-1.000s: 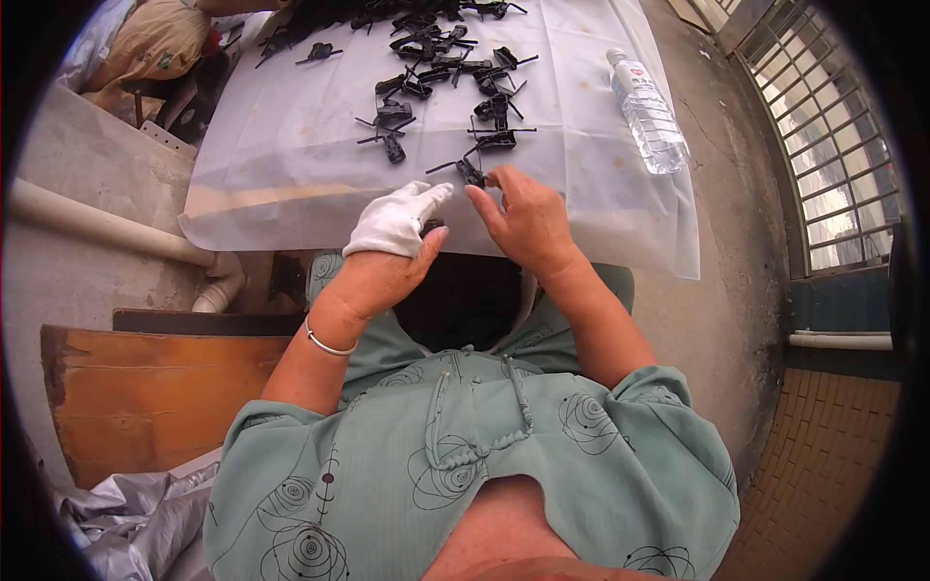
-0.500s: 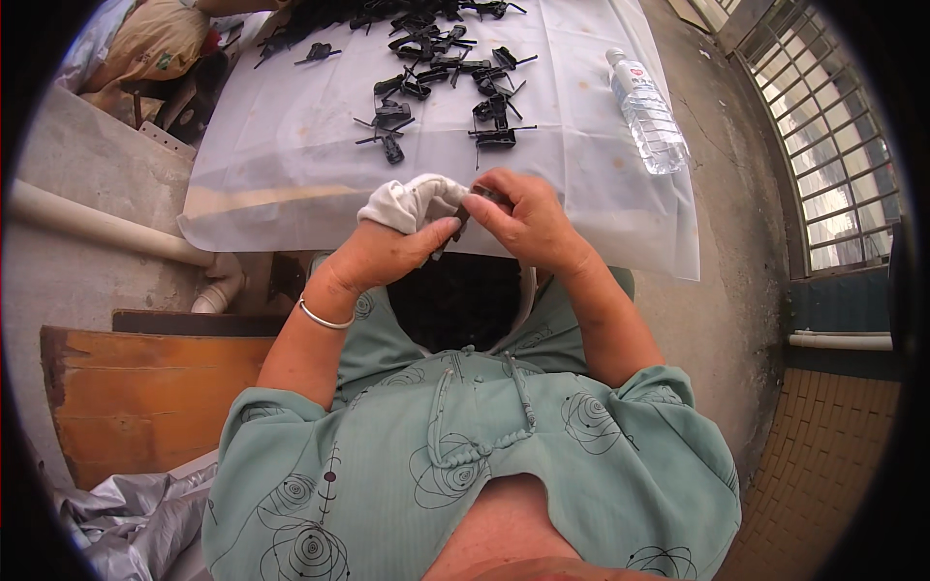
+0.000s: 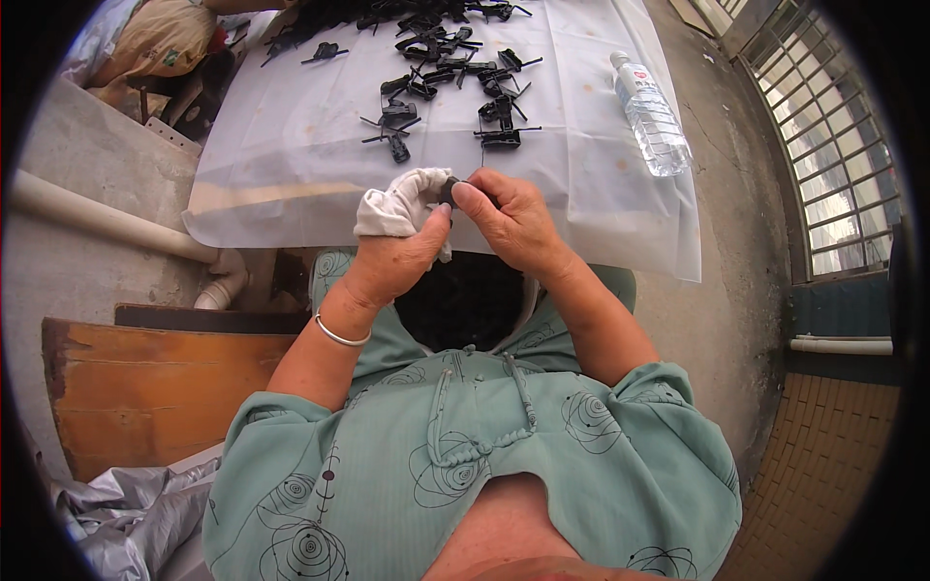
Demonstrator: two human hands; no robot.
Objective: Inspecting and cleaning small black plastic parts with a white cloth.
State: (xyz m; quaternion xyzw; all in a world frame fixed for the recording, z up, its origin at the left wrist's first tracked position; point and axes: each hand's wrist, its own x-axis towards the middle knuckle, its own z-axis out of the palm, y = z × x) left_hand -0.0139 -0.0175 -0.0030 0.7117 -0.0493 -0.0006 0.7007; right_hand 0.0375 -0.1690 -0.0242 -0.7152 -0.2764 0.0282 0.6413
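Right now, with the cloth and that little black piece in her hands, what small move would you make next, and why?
Probably rub the white cloth over the small black part: the left hand holds the cloth against it, and the right hand pinches it.

1. Table w/ thin translucent white plastic sheet (image 3: pixel 291 145) over it, hanging off near edge.
2. Small black plastic clip parts (image 3: pixel 455 73) scattered across far half.
3. Clear plastic water bottle (image 3: pixel 651 116) lying at right.

Home balcony: window grille (image 3: pixel 838 165), concrete floor (image 3: pixel 736 290)
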